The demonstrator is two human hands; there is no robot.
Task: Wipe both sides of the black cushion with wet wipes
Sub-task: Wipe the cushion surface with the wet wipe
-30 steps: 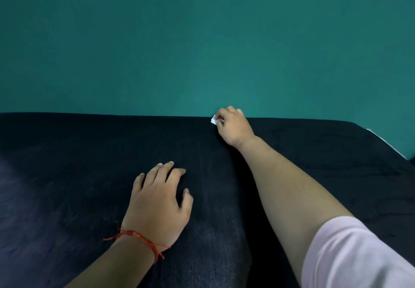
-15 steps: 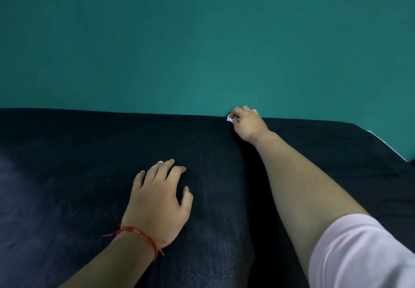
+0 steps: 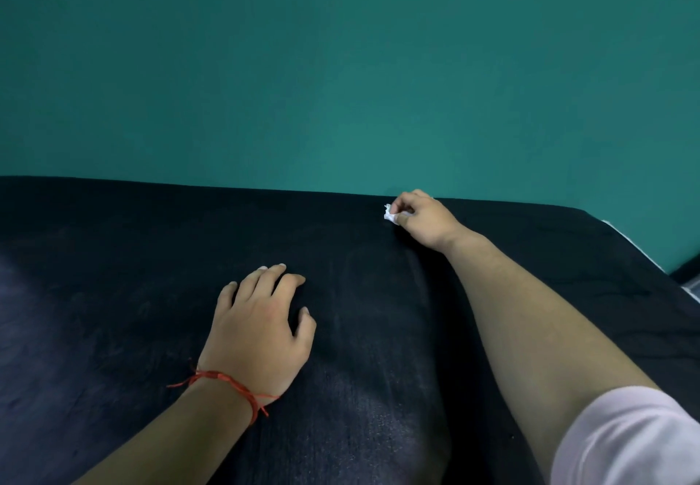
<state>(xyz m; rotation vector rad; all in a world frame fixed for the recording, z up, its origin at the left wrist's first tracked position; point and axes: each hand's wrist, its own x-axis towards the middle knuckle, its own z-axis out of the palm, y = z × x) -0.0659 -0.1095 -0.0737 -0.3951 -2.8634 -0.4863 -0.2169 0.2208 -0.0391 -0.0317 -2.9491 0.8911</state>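
The right hand (image 3: 424, 219) is pinching a balled wet wipe (image 3: 390, 215) on the black cushion (image 3: 113, 295), centre-right of frame; the left hand (image 3: 261, 329) is resting flat, fingers (image 3: 272, 280) relaxed. I'm worrying the small wad is going to miss patches

A plain teal painted wall (image 3: 341, 68) fills the upper half of the view. A thin white strip (image 3: 633, 246) runs slantwise along the wall's foot at far right. A knotted red thread bracelet (image 3: 227, 380) circles one wrist. A pale pink fabric sleeve (image 3: 628, 443) shows at lower right.
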